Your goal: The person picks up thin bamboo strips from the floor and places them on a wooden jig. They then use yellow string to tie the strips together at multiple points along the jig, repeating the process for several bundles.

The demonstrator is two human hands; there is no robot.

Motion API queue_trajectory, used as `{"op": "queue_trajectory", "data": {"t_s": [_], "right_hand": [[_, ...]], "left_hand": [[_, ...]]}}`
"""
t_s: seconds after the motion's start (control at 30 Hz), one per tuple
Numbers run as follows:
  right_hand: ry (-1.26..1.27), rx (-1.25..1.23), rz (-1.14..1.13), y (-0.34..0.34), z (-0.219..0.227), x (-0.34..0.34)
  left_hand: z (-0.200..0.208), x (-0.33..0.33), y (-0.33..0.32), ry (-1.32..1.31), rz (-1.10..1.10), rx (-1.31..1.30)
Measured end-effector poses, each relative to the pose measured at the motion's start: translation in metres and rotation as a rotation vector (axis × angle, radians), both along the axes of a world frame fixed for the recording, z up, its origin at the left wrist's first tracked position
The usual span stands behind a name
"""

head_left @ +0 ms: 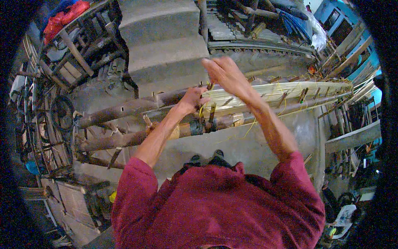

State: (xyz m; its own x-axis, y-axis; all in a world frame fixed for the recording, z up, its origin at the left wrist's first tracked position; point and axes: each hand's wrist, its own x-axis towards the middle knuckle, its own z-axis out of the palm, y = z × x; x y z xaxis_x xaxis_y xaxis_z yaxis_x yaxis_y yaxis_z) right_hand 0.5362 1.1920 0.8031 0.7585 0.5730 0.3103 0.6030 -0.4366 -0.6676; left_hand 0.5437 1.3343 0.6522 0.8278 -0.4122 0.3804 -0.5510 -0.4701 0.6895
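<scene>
A long bundle of pale, thin strips lies in a frame of two brown bamboo poles, held between short upright pegs. At the near left end of the bundle is my left hand, its fingers closed against the strip ends; what they pinch is hidden. My right hand is raised just above and right of it, curled like a fist. Whatever it grips cannot be made out. Yellow cord is looped along the bundle and hangs loosely over the near pole.
Concrete steps rise beyond the frame. Stacked wood with a red plastic bag stands far left, a tyre below it. Corrugated sheets lie far right. A person is at the lower right.
</scene>
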Motion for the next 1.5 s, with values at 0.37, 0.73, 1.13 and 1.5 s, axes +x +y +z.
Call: {"op": "queue_trajectory", "data": {"t_s": [0.37,0.73,1.13,1.5], "right_hand": [[-0.875,-0.319,-0.297,0.021,-0.041,0.132],[0.289,-0.042,0.454,-0.022,-0.071,-0.076],[0.241,0.197,0.349,-0.027,-0.106,-0.094],[0.503,2.297,-0.409,-0.191,-0.188,-0.195]], "left_hand": [[0.016,-0.016,-0.014,0.297,0.272,-0.053],[0.035,-0.022,-0.006,0.364,0.284,0.118],[0.012,0.111,-0.006,0.352,0.044,0.515],[0.098,0.062,0.02,0.573,0.127,0.628]]}}
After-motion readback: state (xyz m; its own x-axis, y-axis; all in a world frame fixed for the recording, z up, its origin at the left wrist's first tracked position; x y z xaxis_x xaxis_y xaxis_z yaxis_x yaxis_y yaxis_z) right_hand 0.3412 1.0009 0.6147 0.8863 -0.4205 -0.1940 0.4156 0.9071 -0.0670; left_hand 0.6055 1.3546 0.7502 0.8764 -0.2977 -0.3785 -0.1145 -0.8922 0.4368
